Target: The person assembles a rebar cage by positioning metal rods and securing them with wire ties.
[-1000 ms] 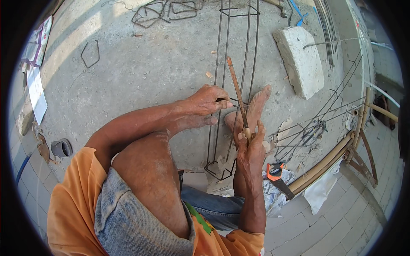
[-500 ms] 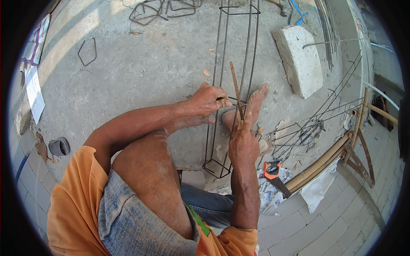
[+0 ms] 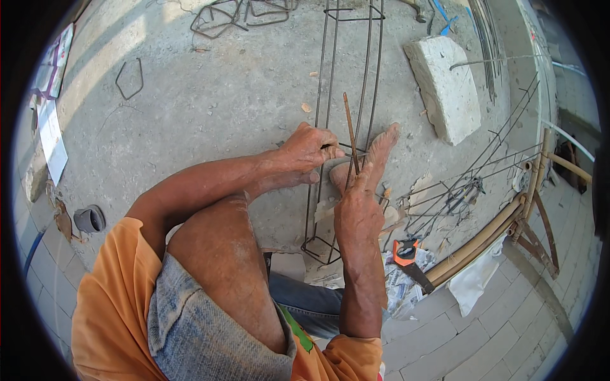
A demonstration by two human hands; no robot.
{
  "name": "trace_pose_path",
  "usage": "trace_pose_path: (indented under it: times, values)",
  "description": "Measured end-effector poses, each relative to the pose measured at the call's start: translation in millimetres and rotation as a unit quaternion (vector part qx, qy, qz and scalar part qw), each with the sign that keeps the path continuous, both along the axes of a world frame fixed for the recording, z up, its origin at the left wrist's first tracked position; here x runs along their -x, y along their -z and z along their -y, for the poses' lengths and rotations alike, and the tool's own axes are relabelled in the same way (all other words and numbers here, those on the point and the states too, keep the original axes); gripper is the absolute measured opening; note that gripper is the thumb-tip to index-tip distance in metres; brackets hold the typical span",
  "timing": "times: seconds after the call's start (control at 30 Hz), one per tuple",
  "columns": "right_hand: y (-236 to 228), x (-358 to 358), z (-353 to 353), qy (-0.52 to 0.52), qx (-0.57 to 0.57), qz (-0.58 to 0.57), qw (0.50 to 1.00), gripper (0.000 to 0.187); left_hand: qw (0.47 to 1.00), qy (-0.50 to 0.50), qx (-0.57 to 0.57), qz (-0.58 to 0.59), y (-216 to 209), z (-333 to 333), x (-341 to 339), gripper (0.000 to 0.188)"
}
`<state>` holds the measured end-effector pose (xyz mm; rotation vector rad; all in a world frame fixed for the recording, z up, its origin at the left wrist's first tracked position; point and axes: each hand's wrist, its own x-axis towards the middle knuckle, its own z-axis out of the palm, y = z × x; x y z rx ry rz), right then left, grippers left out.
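Note:
A long, narrow rebar cage (image 3: 325, 82) of thin bars with rectangular stirrups lies lengthwise in front of me. My left hand (image 3: 310, 147) is closed at its left side, fingers pinched on a stirrup (image 3: 346, 148); the exact grip is partly hidden. A thin rusty metal rod (image 3: 350, 124) slants up from my right hand (image 3: 359, 206), which is closed around its lower end beside the cage's right bars. One bare foot (image 3: 383, 145) rests beneath the cage. At the cage's near end, a stirrup (image 3: 321, 251) stands by my right forearm.
On the right sit a concrete block (image 3: 445, 92), loose thin bars (image 3: 470, 171), bamboo poles (image 3: 476, 244) and an orange-handled handsaw (image 3: 406, 257) on newspaper. Bent stirrups (image 3: 219, 19) lie at the far left, another single one (image 3: 129, 79) nearer. A grey cup-like piece (image 3: 89, 219) lies left.
My right hand has shifted slightly left, and the rusty rod stands a little more upright. My left hand stays at the same stirrup.

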<state>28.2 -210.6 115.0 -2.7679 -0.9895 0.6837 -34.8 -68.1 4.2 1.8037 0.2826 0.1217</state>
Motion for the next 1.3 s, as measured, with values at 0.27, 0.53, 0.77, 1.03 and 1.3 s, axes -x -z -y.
trace_pose_path:
  times: [0.27, 0.53, 0.77, 1.03, 1.3]
  values:
    - [-0.7, -6.4, -11.4, -0.021, -0.097, 0.025, 0.995, 0.04, 0.994, -0.006, 0.077, -0.079, -16.8, -0.1, -3.7, 0.022]
    - [13.1, -5.6, -4.9, -0.012, 0.007, 0.005, 1.0, 0.03, 0.996, -0.008, 0.062, -0.062, -9.2, 3.5, -6.0, 0.023]
    - [-17.0, 11.7, -15.2, 0.044, 0.153, -0.084, 0.984, 0.024, 1.0, -0.016, 0.003, 0.023, 1.0, 0.4, 2.8, 0.028]
    - [-9.2, 14.0, 13.6, 0.03, 0.04, -0.017, 0.999, 0.013, 0.979, -0.022, 0.192, -0.067, -8.9, -3.6, 14.6, 0.033]
    - [4.1, 2.2, 6.3, 0.003, 0.015, 0.003, 1.0, 0.01, 0.997, -0.024, 0.07, -0.013, 17.1, 0.5, 2.1, 0.033]
